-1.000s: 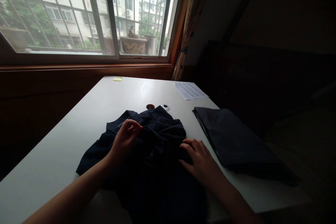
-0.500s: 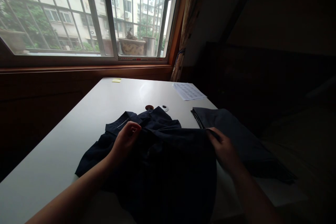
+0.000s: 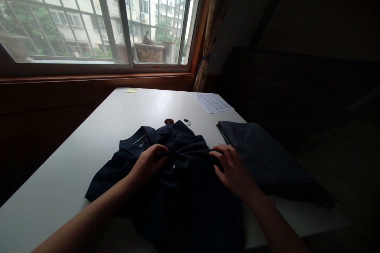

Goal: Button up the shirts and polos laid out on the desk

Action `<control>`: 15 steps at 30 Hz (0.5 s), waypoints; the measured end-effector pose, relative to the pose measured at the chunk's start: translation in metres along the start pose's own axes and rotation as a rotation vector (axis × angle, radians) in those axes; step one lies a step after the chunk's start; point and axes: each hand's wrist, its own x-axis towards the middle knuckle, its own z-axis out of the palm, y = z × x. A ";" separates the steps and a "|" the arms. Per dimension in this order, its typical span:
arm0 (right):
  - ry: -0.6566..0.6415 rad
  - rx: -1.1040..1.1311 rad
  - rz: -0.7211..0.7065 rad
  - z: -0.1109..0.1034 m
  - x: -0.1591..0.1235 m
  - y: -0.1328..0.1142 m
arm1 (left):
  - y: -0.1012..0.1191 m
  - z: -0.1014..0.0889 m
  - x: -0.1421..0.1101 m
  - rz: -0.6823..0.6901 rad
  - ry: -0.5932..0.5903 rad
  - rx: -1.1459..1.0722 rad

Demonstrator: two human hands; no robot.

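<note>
A dark navy collared shirt lies rumpled on the white table, its collar at the upper left and a small light button near the middle. My left hand is closed on a fold of the shirt just below the collar, fingers above and thumb beneath. On the shirt's right side, my right hand has its fingers spread and curved, the tips touching the cloth. The lower part of the shirt is lost in deep shadow.
Folded dark cloth lies on the table to the right. Printed sheets and a yellow sticky note are near the far edge. Beyond the shirt is a round cable hole with a white ring-shaped cover beside it. A barred window rises behind.
My right hand has moved left and its fingers have spread from their grip on the shirt's edge. The stretched cloth has dropped, and the button and collar label now show.
</note>
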 end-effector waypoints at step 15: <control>-0.071 0.091 0.005 0.024 0.012 -0.029 | 0.009 -0.001 -0.001 -0.095 -0.025 -0.214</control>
